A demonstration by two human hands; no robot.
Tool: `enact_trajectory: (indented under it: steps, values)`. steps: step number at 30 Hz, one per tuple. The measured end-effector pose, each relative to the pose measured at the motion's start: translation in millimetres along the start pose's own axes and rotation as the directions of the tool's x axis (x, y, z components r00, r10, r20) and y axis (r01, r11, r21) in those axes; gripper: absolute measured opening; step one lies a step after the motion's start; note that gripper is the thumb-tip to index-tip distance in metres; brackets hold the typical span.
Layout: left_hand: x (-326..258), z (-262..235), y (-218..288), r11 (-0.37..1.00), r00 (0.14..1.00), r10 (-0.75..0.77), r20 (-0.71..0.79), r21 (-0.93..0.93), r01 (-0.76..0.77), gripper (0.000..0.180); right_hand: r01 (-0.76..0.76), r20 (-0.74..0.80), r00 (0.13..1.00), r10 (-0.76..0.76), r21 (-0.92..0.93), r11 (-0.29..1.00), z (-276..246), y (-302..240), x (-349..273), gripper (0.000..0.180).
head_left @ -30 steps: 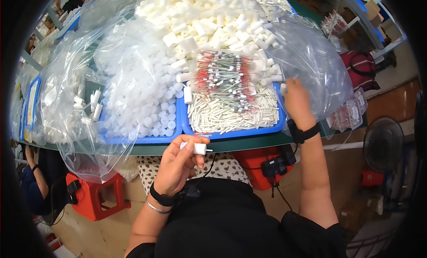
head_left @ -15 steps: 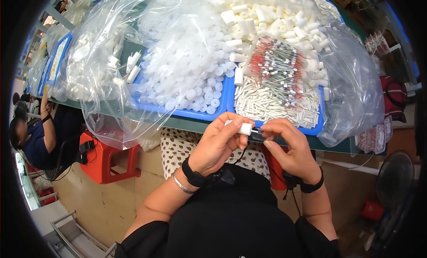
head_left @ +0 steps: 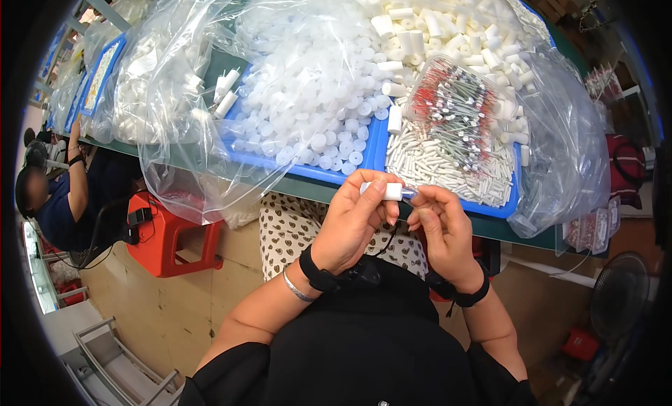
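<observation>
In front of my body, near the table edge, my left hand (head_left: 357, 213) is closed around a short white cylinder (head_left: 393, 192), pinched between thumb and fingers. The cylinder lies roughly level, pointing right. At its right end sits a small translucent bluish piece (head_left: 409, 193), partly hidden by fingers. My right hand (head_left: 444, 227) has its fingertips on that piece, its thumb and fingers bent close together. Beyond the hands, small white tubes (head_left: 434, 164) fill a blue tray, with a clear box of red-tipped metal pins (head_left: 455, 105) on top.
Left of that, translucent white discs (head_left: 336, 147) heap in another blue tray (head_left: 318, 173). Larger white cylinders (head_left: 427, 31) pile up behind. Clear plastic bags (head_left: 567, 140) drape both sides. A red stool (head_left: 164, 238) and a seated person (head_left: 56, 203) are at left; a fan (head_left: 619, 297) stands at right.
The thin white rod that showed at the cylinder's right end is now covered by the translucent piece. My right hand has come lower, its fingers closer together. The whole view has shifted slightly.
</observation>
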State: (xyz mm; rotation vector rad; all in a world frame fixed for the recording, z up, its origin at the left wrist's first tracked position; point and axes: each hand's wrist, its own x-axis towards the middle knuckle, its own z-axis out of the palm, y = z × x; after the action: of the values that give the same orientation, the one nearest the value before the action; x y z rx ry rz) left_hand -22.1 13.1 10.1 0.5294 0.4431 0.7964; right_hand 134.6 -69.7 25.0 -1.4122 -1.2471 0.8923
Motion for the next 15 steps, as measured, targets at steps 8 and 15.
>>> enact_trajectory:
  steps: [8,15]
  values:
    - [-0.4,-3.4,-4.3,0.998,0.999,0.030,-0.031,0.057,-0.028,0.018,0.295,0.083,0.955,-0.284,-0.341,0.893,-4.1,-3.0,10.6,0.026]
    - [-2.2,1.0,-18.2,0.896,0.974,0.225,-0.034,0.400,-0.193,0.018,0.283,0.072,0.958,-0.277,-0.389,0.877,1.5,-2.2,12.0,0.024]
